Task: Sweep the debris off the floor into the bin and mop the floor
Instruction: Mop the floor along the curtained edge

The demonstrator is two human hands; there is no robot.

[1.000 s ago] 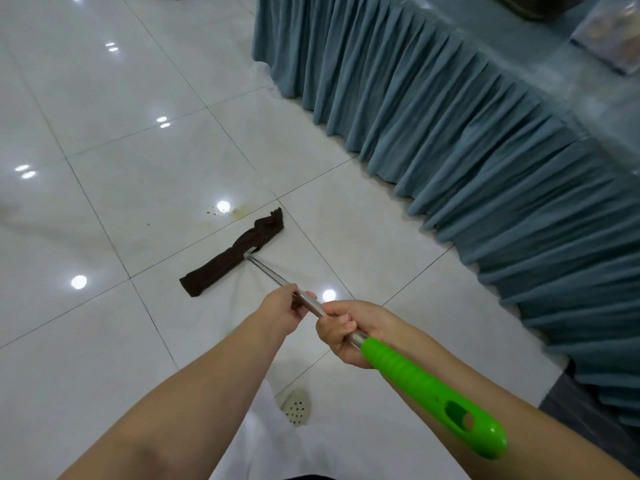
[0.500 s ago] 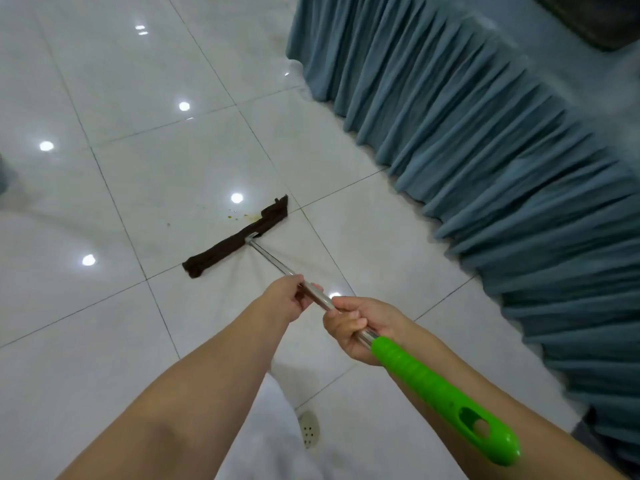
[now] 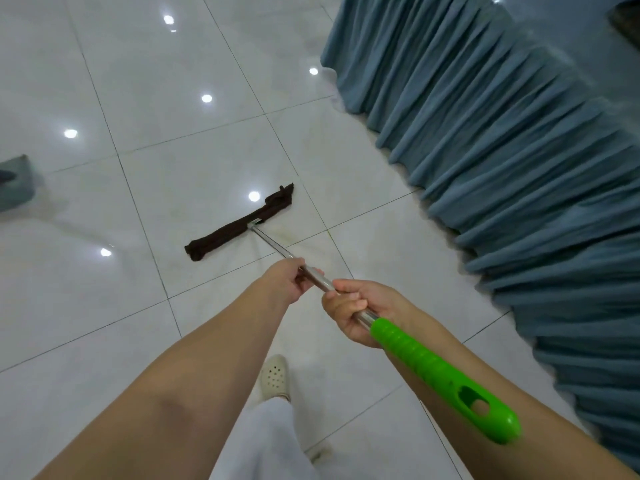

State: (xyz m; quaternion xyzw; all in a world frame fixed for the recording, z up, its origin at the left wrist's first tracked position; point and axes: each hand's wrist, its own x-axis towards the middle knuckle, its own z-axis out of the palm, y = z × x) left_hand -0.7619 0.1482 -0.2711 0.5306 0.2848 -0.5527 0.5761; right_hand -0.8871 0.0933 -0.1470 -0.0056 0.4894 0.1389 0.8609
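A flat mop with a dark brown cloth head (image 3: 240, 222) lies on the glossy white tiled floor (image 3: 173, 98) ahead of me. Its silver pole (image 3: 273, 245) runs back to a bright green handle (image 3: 443, 375). My left hand (image 3: 287, 280) grips the pole further down. My right hand (image 3: 356, 311) grips it just above the green handle. A faint yellowish smear (image 3: 282, 233) shows on the tile just behind the mop head.
A pleated blue-grey table skirt (image 3: 502, 150) hangs along the right side down to the floor. A grey-green box-like object (image 3: 15, 183) sits at the left edge. My foot in a cream perforated shoe (image 3: 275, 377) stands below the hands.
The mop head has been pushed forward over the yellowish specks, leaving a faint smear behind it. My view has swung left, bringing the grey-green object into sight.
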